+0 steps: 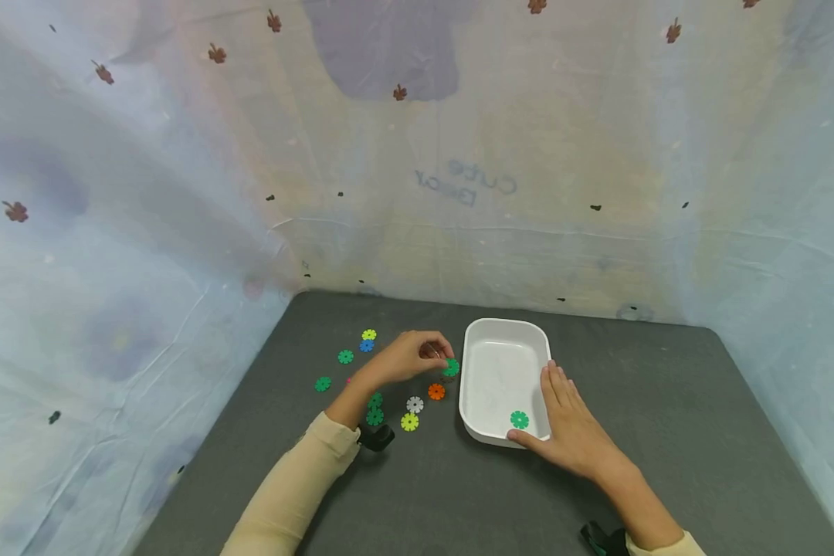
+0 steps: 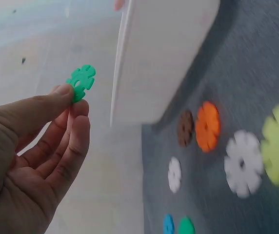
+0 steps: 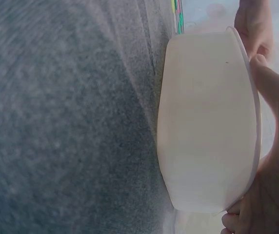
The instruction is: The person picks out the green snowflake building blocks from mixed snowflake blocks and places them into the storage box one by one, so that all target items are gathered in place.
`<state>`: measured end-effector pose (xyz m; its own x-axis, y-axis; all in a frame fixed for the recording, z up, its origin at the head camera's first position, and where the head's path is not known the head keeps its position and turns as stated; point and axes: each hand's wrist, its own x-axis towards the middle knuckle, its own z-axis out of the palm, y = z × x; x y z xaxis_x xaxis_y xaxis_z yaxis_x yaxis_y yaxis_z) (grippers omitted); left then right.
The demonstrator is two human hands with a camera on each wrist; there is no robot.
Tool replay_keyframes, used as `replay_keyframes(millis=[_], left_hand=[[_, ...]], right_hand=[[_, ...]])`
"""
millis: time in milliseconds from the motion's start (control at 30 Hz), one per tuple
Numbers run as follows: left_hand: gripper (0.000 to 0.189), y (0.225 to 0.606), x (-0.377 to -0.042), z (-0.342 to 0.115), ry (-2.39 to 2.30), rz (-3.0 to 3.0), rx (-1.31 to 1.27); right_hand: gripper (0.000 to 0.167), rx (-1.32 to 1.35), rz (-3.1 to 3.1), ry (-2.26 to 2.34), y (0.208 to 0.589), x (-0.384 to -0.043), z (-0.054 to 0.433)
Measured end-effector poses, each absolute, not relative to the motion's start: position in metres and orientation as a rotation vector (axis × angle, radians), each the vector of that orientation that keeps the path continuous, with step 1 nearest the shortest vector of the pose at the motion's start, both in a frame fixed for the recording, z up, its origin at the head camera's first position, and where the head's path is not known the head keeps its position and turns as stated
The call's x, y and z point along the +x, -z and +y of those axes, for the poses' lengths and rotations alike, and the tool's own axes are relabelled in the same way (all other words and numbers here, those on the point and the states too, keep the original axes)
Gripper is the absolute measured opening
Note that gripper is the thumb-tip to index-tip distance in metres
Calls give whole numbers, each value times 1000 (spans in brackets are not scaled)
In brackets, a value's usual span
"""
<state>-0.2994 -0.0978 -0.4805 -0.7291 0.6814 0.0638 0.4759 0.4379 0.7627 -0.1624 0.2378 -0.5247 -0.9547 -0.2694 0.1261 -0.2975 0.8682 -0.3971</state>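
My left hand pinches a green flower-shaped disc between thumb and fingertips, beside the left wall of a white tray. Inside the tray, near its front end, lies another green disc. Straight fingers of my right hand rest along the tray's right rim, and the thumb lies at its near end. On the table just below the left hand are an orange disc, a white disc and a yellow disc. A brown disc sits by the orange one.
Farther left on the dark grey table lie several more discs, among them a blue disc and a green disc. The left forearm partly covers a pink one. A patterned sheet hangs behind the table and along its sides.
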Motion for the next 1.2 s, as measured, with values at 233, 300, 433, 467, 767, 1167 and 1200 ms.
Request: replay_keyframes(millis=[233,300,433,467,767,1167,1200], left_hand=[[11,481,-301,-64,-1215,2338,1070],[10,482,-303,-55,-1213,2316,1087],[9,485,-306,-39,-1182,2299,1107],[9,487,-306,-35,-1171,2300,1109],[7,495,-311,2,-1046,2317,1143],[11,509,-311,39,-881,2349,1176],[12,510,-311,40,-873,2351,1172]], right_hand=[[132,440,-2991,-635,524,-163,236],[131,443,-2988,-635,524,-163,236],[131,449,-2983,-642,525,-163,236],[131,450,-2981,-645,525,-163,236],[129,486,-2942,-636,526,-163,237],[127,495,-2959,-628,527,-163,239],[127,497,-2958,-632,527,-163,239]])
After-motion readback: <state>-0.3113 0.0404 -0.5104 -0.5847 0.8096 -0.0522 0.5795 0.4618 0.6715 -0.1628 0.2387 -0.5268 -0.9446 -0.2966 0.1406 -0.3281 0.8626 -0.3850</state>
